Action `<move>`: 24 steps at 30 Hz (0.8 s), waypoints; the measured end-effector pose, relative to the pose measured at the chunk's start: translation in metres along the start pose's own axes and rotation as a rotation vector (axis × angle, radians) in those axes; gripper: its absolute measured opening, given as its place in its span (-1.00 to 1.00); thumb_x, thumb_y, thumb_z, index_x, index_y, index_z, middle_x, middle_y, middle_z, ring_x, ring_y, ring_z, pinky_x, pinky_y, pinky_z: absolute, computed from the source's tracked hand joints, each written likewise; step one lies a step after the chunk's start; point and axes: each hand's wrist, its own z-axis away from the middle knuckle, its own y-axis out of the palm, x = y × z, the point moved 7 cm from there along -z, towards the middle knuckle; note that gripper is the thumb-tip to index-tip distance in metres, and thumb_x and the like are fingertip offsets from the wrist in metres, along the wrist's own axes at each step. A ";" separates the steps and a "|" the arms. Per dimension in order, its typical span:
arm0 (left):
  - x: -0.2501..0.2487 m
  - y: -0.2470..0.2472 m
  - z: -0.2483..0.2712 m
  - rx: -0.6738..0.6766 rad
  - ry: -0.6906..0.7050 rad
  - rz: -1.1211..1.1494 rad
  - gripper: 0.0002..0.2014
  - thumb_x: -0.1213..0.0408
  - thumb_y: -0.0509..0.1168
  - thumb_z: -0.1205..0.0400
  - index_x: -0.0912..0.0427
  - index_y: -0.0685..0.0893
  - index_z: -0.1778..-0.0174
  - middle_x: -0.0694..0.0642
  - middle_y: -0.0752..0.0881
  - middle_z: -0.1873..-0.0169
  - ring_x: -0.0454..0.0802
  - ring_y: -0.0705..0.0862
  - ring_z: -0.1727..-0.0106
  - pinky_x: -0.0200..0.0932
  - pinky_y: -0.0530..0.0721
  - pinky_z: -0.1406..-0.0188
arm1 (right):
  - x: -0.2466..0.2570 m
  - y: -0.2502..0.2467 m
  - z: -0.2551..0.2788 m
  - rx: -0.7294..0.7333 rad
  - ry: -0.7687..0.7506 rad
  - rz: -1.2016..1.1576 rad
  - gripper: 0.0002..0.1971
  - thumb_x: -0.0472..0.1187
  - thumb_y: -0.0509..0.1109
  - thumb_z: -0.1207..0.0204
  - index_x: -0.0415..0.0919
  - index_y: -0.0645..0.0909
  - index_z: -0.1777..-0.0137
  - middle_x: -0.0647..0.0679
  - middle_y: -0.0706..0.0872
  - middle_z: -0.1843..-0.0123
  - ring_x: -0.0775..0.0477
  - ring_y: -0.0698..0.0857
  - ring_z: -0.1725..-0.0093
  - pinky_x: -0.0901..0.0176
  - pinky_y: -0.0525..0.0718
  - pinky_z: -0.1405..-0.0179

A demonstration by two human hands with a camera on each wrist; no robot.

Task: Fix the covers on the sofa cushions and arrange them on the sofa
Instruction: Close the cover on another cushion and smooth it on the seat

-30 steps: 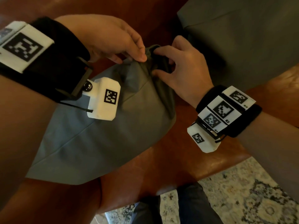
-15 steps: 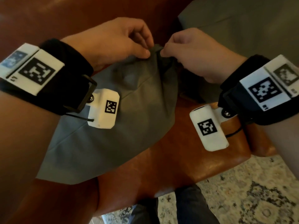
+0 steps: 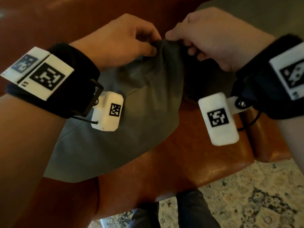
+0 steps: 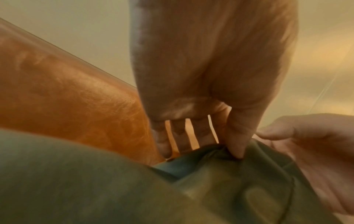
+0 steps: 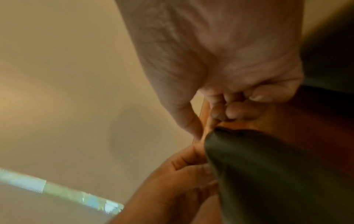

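1. The grey-green cushion [image 3: 115, 129] lies on the brown leather sofa [image 3: 189, 158], its top corner bunched up between both hands; whether an insert sits inside the cover is hard to tell.
2. The left hand [image 3: 118, 41] pinches that corner, thumb pressed on the fabric; the left wrist view shows the thumb [image 4: 236, 145] digging into the folds, which the head view hides.
3. The right hand [image 3: 209, 40] has its fingers [image 5: 237, 112] curled onto the same corner's edge; the grip itself is blurred.
4. A second grey cushion [image 3: 263, 17] is cut off at upper right.
5. A patterned rug [image 3: 246, 195] lies below.
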 end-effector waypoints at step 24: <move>-0.014 0.017 -0.010 0.022 0.046 -0.186 -0.88 0.05 0.24 -0.71 -0.23 0.65 0.09 -0.23 0.67 0.22 -0.33 0.65 0.18 -0.40 0.60 0.11 | -0.020 -0.006 0.032 -0.317 -0.257 0.129 -0.80 -0.02 0.50 -0.50 -0.03 0.57 -0.01 0.19 0.59 0.24 0.29 0.56 0.34 0.55 0.51 0.35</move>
